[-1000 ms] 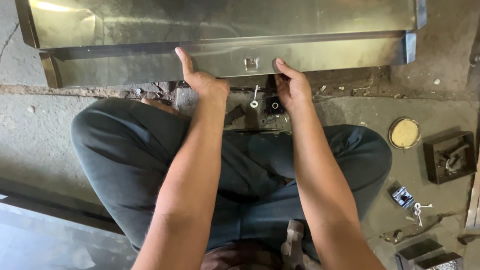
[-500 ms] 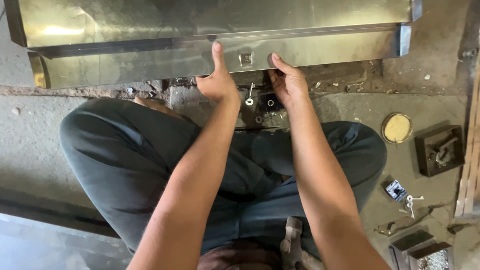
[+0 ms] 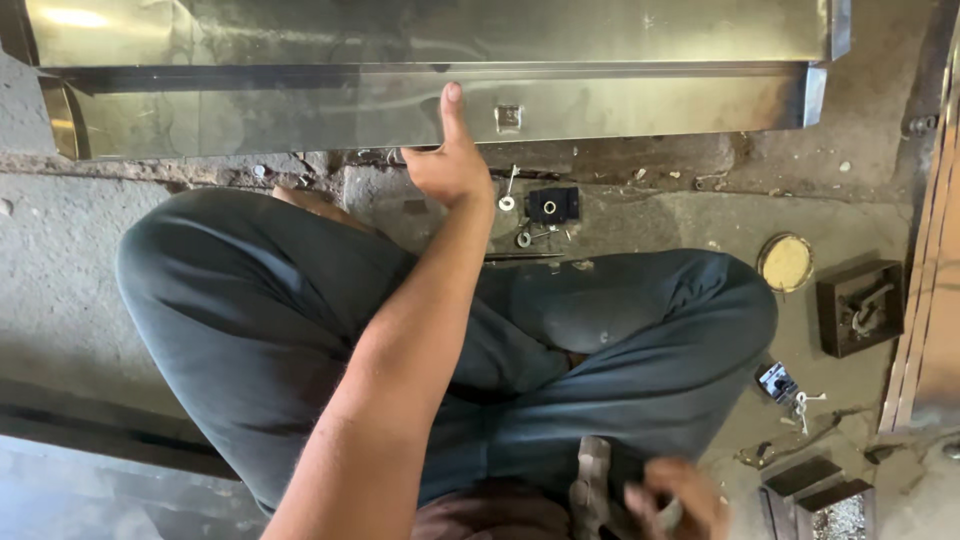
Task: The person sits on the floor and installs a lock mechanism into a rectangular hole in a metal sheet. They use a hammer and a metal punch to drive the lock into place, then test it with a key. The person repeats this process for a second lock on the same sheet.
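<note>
The left hand (image 3: 452, 165) stays pressed on the shiny metal box (image 3: 420, 100), fingers together and flat. The right hand (image 3: 672, 500) has let go and dropped to the lap, fingers curled near a hammer (image 3: 592, 485); too blurry to tell if it grips.

Single head view — steeply downward, close over lap (image 3: 560, 330)

One steel panel (image 3: 300, 110), one black lock (image 3: 552, 204), one round lid (image 3: 785, 262), two hands.
</note>
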